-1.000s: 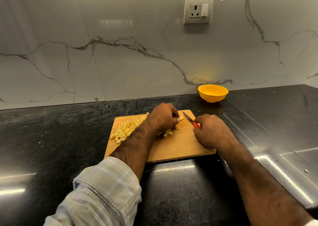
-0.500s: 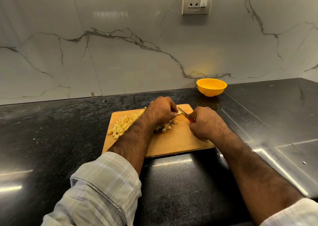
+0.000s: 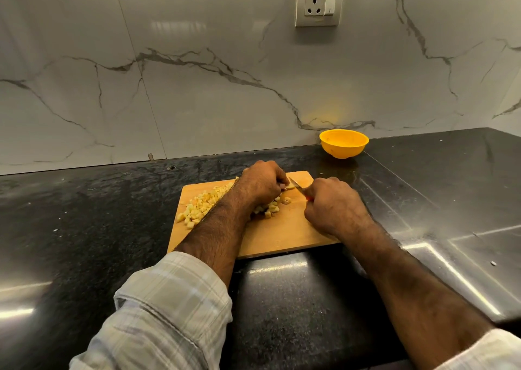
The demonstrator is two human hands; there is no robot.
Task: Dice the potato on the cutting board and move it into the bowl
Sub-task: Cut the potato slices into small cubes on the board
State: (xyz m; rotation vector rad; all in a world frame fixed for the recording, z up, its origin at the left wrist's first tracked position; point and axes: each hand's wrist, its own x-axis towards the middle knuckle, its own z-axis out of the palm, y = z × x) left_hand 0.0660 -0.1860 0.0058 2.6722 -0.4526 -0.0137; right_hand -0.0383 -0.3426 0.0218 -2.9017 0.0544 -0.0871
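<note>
A wooden cutting board (image 3: 284, 233) lies on the black counter. Diced potato (image 3: 198, 207) is piled on its left part, with a few more cubes (image 3: 269, 207) under my left wrist. My left hand (image 3: 263, 182) curls over a small potato piece (image 3: 290, 186) at the board's far edge and holds it down. My right hand (image 3: 334, 207) grips a red-handled knife (image 3: 296, 185), its blade pointing up-left and touching that piece. The yellow bowl (image 3: 344, 143) stands beyond the board to the right, against the wall, with nothing visible inside.
The black stone counter (image 3: 84, 228) runs left and right of the board; a steel surface (image 3: 451, 242) begins at the right. A marble wall with a socket (image 3: 318, 3) rises behind. Small crumbs dot the counter.
My right hand and the knife have shifted a little left toward my left hand, bringing the blade against the held piece. The camera view has wobbled slightly.
</note>
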